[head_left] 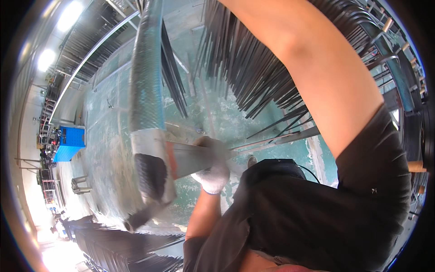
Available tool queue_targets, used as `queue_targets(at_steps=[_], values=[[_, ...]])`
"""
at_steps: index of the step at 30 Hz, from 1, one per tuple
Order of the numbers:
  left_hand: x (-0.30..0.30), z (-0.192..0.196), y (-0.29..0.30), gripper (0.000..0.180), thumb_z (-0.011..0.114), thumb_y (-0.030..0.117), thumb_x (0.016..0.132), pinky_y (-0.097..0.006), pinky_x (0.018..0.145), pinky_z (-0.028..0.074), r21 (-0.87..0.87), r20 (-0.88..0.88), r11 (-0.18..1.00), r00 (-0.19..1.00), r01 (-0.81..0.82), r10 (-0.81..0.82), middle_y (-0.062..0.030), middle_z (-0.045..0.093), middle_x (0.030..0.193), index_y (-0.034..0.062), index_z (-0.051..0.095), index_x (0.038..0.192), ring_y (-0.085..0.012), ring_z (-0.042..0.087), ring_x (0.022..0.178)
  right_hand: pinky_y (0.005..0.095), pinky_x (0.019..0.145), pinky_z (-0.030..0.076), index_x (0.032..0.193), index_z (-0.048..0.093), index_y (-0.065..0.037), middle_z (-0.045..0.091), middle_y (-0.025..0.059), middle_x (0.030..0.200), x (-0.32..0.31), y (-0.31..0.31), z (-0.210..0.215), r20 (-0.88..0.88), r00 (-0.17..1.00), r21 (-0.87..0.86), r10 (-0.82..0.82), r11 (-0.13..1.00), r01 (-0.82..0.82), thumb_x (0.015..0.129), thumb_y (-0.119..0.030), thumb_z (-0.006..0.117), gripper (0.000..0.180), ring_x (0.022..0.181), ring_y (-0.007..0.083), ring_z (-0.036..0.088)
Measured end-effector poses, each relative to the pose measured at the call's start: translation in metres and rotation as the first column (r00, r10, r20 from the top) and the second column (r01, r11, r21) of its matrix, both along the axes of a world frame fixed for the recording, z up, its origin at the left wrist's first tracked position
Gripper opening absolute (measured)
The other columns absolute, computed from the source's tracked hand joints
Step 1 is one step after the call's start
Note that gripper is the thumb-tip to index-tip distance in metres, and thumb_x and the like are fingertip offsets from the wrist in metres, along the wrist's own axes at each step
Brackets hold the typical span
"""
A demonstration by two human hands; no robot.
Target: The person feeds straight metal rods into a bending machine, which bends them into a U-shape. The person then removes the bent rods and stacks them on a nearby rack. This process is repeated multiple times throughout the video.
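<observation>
My left hand [212,170], in a pale glove with a dark patch, is closed around a grey flat metal bar [188,158]. Motion blurs the glove somewhat. The bar meets a grey metal post [147,136], with an orange-red band at the joint. Above the joint, a blue-grey, mesh-textured covering [147,72] wraps the post, which runs up out of the picture. A black patch [152,177] and a short dark tube end [138,220] are at its lower end. My right arm [312,68] reaches up past the top edge, and its hand is out of sight.
Many thin black rods [258,68] hang in a dense bundle beside my right arm. More dark rods [118,242] lie at lower left. A blue bin [70,144] stands far left on the worn green floor [108,158]. Racks with curved black tubes [358,22] fill the upper right.
</observation>
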State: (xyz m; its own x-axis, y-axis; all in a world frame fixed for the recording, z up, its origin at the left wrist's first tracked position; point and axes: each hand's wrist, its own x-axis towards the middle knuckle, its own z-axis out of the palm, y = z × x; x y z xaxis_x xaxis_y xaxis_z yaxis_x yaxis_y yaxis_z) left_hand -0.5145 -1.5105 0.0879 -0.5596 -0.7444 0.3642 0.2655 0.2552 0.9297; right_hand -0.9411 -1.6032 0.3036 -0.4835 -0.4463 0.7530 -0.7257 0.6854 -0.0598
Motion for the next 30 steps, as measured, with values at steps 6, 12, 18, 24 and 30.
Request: queue_targets(at_steps=[6, 12, 18, 24, 30], values=[[0.0, -0.069, 0.01, 0.01, 0.069, -0.004, 0.093, -0.035, 0.085, 0.053, 0.043, 0.152, 0.996, 0.986, -0.075, 0.068, -0.0057, 0.067, 0.093, 0.0, 0.066, 0.102, -0.0175, 0.063, 0.089, 0.0462, 0.081, 0.057, 0.104, 0.066, 0.003, 0.069, 0.0238, 0.102, 0.124, 0.142, -0.105, -0.025, 1.0, -0.116, 0.01, 0.993, -0.013, 0.089, -0.032, 0.067, 0.038, 0.096, 0.0346, 0.067], [0.045, -0.213, 0.019, 0.039, 0.075, 0.02, 0.094, -0.039, 0.096, 0.051, -0.005, 0.748, 1.0, 0.663, -0.01, 0.01, -0.0167, 0.075, 0.111, -0.0073, 0.067, 0.12, -0.0256, 0.067, 0.099, 0.0468, 0.075, 0.057, 0.099, 0.072, -0.009, 0.068, 0.0135, 0.087, 0.298, 0.396, -0.221, 0.532, 0.734, 0.073, 0.422, 0.841, -0.536, 0.077, -0.023, 0.076, 0.027, 0.089, 0.0352, 0.07], [0.107, -0.408, 0.07, 0.011, 0.066, 0.011, 0.088, -0.04, 0.064, 0.056, 0.39, 0.862, 0.881, 0.23, 0.267, -0.451, -0.0165, 0.075, 0.087, 0.0029, 0.07, 0.094, -0.0307, 0.072, 0.073, 0.0509, 0.084, 0.056, 0.12, 0.072, -0.01, 0.074, 0.0168, 0.101, 0.355, 0.668, -0.264, 0.881, 0.473, 0.008, 0.026, 0.998, -0.07, 0.085, -0.028, 0.078, 0.04, 0.097, 0.0412, 0.07], [-0.033, -0.393, 0.312, 0.017, 0.069, 0.017, 0.09, -0.038, 0.063, 0.057, -0.049, 0.934, 0.243, 0.131, 0.969, -0.333, -0.0163, 0.074, 0.089, 0.0035, 0.072, 0.1, -0.0293, 0.073, 0.073, 0.0454, 0.09, 0.056, 0.12, 0.072, -0.006, 0.076, 0.0183, 0.108, 0.398, 0.882, -0.258, 0.887, 0.432, -0.087, -0.162, 0.861, 0.502, 0.089, -0.029, 0.073, 0.038, 0.103, 0.0374, 0.072], [-0.154, -0.229, 0.585, 0.018, 0.069, 0.012, 0.091, -0.032, 0.061, 0.054, 0.357, 0.744, 0.421, 0.019, 0.834, -0.668, -0.007, 0.067, 0.082, -0.0001, 0.067, 0.105, -0.0155, 0.064, 0.07, 0.0444, 0.085, 0.058, 0.116, 0.072, -0.006, 0.076, 0.0161, 0.106, 0.434, 1.03, -0.251, 0.817, 0.504, -0.197, -0.28, 0.685, 0.701, 0.088, -0.024, 0.078, 0.034, 0.098, 0.0378, 0.072]])
